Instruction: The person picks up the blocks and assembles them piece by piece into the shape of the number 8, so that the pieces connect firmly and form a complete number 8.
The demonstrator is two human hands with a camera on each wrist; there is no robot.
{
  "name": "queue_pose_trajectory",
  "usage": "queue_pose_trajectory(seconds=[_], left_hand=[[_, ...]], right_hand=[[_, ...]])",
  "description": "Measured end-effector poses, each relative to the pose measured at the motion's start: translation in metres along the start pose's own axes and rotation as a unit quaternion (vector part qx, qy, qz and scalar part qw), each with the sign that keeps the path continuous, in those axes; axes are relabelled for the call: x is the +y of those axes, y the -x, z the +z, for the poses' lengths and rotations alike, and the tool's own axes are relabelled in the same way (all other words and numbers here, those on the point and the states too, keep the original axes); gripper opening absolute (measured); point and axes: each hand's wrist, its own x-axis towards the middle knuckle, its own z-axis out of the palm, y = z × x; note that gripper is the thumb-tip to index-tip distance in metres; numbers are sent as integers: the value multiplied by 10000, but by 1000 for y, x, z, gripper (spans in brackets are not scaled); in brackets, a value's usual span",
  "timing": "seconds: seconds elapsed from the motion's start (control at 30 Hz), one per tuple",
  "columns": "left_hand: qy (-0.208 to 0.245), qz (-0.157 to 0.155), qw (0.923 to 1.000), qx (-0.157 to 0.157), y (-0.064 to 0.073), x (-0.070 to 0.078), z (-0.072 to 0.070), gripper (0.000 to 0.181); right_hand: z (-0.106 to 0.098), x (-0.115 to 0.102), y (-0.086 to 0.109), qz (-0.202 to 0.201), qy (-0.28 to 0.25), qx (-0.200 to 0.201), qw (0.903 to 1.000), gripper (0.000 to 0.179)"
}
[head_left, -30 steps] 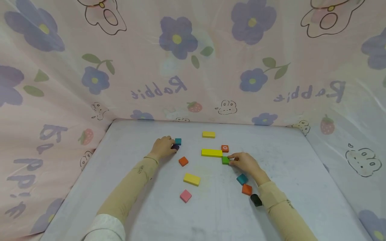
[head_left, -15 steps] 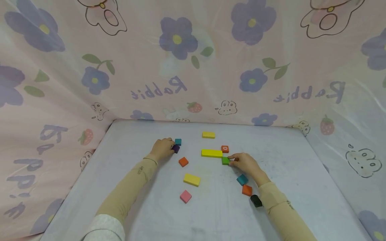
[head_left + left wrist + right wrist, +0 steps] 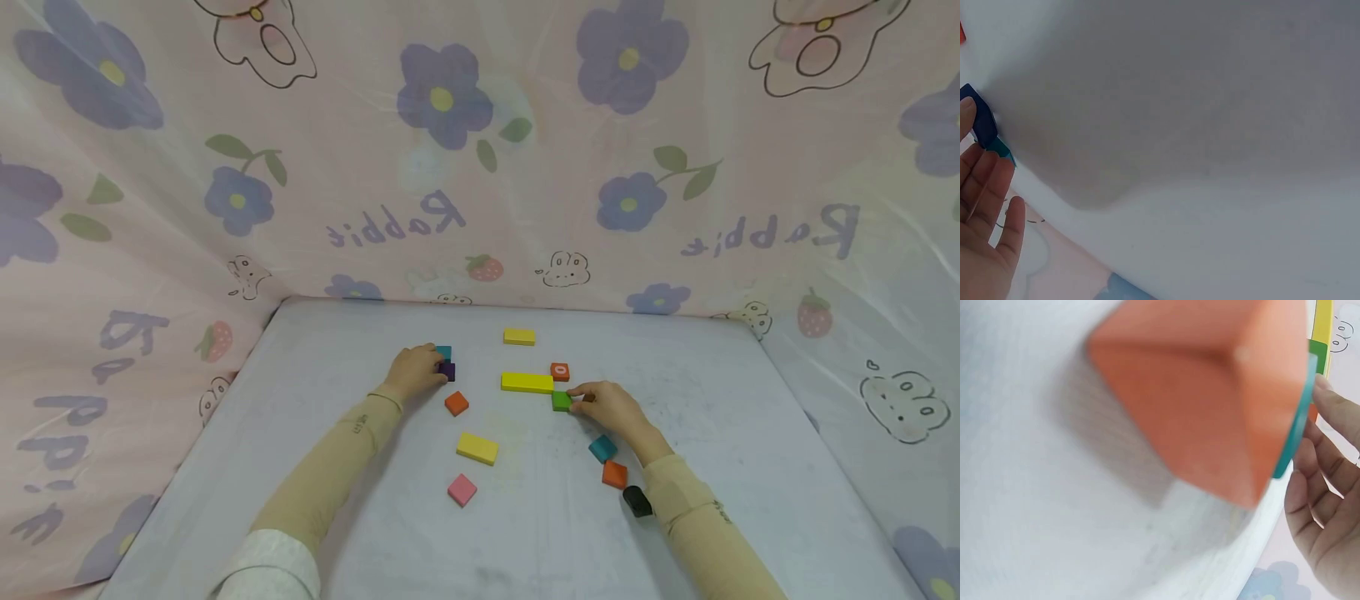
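Observation:
My left hand (image 3: 414,372) holds a dark purple block (image 3: 447,372) at the left of the group. Its thumb lies on that block in the left wrist view, and its fingertips reach a teal block (image 3: 444,352) directly behind. The purple block stands square against the teal one. My right hand (image 3: 611,406) pinches the right edge of a green block (image 3: 561,402) between thumb and forefinger. The green block sits at the near right end of a long yellow block (image 3: 527,382). An orange block with a ring mark (image 3: 559,372) stands just beyond that end.
Below my right hand lie a teal block (image 3: 603,448), an orange block (image 3: 615,474) and a black rounded block (image 3: 637,501). Between the arms are an orange block (image 3: 457,404), a yellow block (image 3: 477,448) and a pink block (image 3: 462,490). Another yellow block (image 3: 519,337) lies at the back.
My left hand has shifted slightly right, and the purple block has turned and moved into line with the teal one. My right hand and the green block have stayed put.

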Motion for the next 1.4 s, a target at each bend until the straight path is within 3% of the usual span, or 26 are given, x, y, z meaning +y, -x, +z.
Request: queue_pose_trajectory(seconds=[0.3,0.6,0.93,1.4], left_hand=[[65,31,9999,77,-6,16,4,27],[176,-59,9998,-55,-17,31,7,33],[189,155,9996,148,-28,47,16,35],[111,113,9999,-23,-41,62,23,38]], right_hand=[[1,1,-1,-19,1,1,10000,31],[0,0,0,-139,-1,33,9999,31],[0,2,-1,26,17,-7,10000,31],[1,4,-1,59,-77,-4,10000,31]])
